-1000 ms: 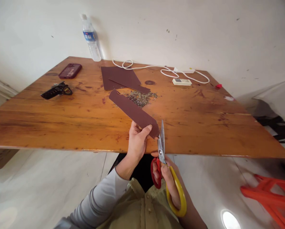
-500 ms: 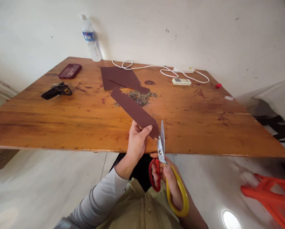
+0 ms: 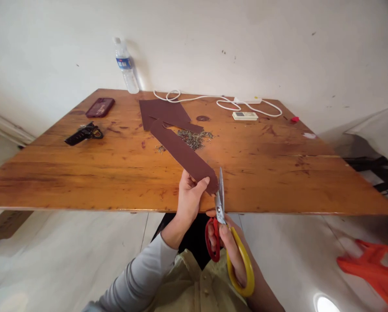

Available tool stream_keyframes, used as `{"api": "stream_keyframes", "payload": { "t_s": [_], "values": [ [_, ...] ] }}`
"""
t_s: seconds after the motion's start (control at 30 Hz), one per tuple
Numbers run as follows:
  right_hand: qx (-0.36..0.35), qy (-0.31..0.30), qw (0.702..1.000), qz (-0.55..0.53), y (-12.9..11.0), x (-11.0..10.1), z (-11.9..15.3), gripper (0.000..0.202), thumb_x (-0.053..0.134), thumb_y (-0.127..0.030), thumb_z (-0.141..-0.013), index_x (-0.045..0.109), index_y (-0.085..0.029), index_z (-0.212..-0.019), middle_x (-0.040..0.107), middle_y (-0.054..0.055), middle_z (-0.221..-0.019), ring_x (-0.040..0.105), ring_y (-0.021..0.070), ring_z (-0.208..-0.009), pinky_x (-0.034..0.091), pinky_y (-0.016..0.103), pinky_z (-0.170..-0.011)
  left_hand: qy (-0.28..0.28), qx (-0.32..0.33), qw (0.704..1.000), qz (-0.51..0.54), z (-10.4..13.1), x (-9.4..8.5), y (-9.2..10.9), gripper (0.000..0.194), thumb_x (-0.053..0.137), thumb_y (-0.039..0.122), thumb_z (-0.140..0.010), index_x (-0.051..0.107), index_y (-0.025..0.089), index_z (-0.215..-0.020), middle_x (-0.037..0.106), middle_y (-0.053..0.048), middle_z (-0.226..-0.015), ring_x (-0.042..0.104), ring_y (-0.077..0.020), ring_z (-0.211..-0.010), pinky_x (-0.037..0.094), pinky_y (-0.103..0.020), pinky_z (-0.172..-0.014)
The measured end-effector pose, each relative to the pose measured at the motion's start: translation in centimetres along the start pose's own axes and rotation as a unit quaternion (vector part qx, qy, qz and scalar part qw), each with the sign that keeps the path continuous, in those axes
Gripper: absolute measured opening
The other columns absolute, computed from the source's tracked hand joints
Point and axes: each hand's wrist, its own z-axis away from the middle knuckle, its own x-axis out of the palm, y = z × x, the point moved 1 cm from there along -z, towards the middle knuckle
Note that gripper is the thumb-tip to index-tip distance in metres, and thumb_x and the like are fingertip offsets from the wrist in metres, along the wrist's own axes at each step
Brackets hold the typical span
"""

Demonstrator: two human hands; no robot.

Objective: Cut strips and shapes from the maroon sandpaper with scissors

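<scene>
My left hand pinches the near end of a long brown strip, perhaps card or sandpaper, thumb on top. My right hand grips a pair of scissors with one red and one yellow handle, its fingers through the loops. The blades point away from me, slightly apart, at the strip's ragged near end. Beyond the strip lies a heap of small dark shreds. Behind that heap rests a larger brown sheet, with a narrower brown piece overlapping it.
On the wooden table are a dark red phone, a black object with a ring, a plastic bottle, a white cable with a power strip, and a small remote. An orange stool stands at right.
The whole view has shifted a little, so the table sits slightly lower. The scissor blades look a little closer together; both hands keep their holds.
</scene>
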Motion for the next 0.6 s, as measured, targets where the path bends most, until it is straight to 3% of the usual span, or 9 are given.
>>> {"api": "stream_keyframes", "payload": {
  "t_s": [0.27,0.43,0.6],
  "values": [
    [0.060,0.013,0.992,-0.111,1.0,0.6,-0.9,0.068,0.078,-0.085,-0.078,0.065,-0.021,-0.098,0.045,-0.009,-0.063,0.036,0.0075,-0.048,0.033,0.018,-0.042,-0.007,0.000,1.000,-0.014,0.0,-0.1,-0.1,0.034,0.086,0.031,-0.074,0.057,0.024,-0.090,0.065,0.007,-0.071,0.059,-0.0094,-0.055,0.051,-0.024,-0.053],
    [0.076,0.018,0.985,-0.156,1.3,0.8,-1.4,0.072,0.086,-0.083,-0.070,0.066,-0.019,-0.096,0.045,-0.010,-0.061,0.031,0.0045,-0.046,0.029,0.016,-0.041,-0.009,-0.001,1.000,-0.015,-0.1,0.0,-0.2,0.036,0.087,0.033,-0.074,0.055,0.023,-0.088,0.063,0.007,-0.068,0.058,-0.0098,-0.052,0.049,-0.023,-0.047],
    [0.096,0.037,0.981,-0.167,1.0,0.9,-1.5,0.074,0.089,-0.083,-0.064,0.066,-0.019,-0.093,0.046,-0.010,-0.059,0.030,0.0034,-0.045,0.027,0.014,-0.040,-0.003,0.005,1.000,-0.018,0.0,-0.1,-0.1,0.032,0.085,0.029,-0.075,0.057,0.023,-0.091,0.065,0.007,-0.071,0.061,-0.0100,-0.056,0.052,-0.023,-0.051]
  ]
}}
